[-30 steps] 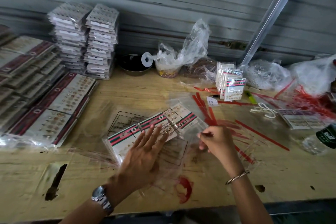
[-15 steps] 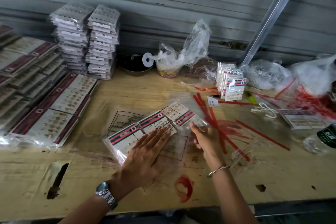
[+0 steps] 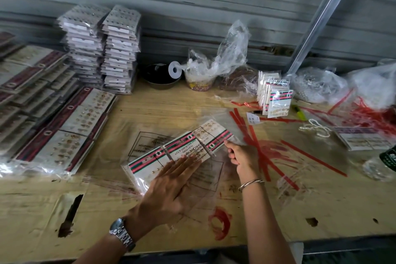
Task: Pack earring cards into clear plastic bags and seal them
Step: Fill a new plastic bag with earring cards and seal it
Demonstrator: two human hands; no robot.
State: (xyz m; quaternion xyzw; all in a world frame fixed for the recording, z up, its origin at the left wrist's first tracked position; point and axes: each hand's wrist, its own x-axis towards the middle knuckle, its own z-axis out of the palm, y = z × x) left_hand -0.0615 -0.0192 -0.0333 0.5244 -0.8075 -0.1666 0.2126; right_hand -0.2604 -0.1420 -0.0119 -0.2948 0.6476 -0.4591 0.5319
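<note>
Pressing down now with my left hand (image 3: 169, 186), fingers straight and spread, palm flat on the clear bag (image 3: 209, 174). Nothing gripped, just weight on it. Under and just ahead of those fingertips lies the row of earring cards (image 3: 186, 146), striped edges lined up, all inside the plastic by the look of it. My right hand (image 3: 242, 156) sits at the right end of the row, fingers curled, thumb and forefinger pinching the bag's open edge right where the last card ends.

So I'd call this the sealing step: cards are in, the mouth is not yet closed. The next move, as I judge it, wants the flap folded over tight against that last card and smoothed flat, while the left palm stops the cards sliding out of line. The plastic looks thin and slippery, so a crooked fold or a trapped wrinkle is the thing to watch.

Red strips (image 3: 255, 146) lie scattered on the table (image 3: 150, 109) just right of my right hand. Packed stacks (image 3: 70, 130) sit well off beyond my left.
</note>
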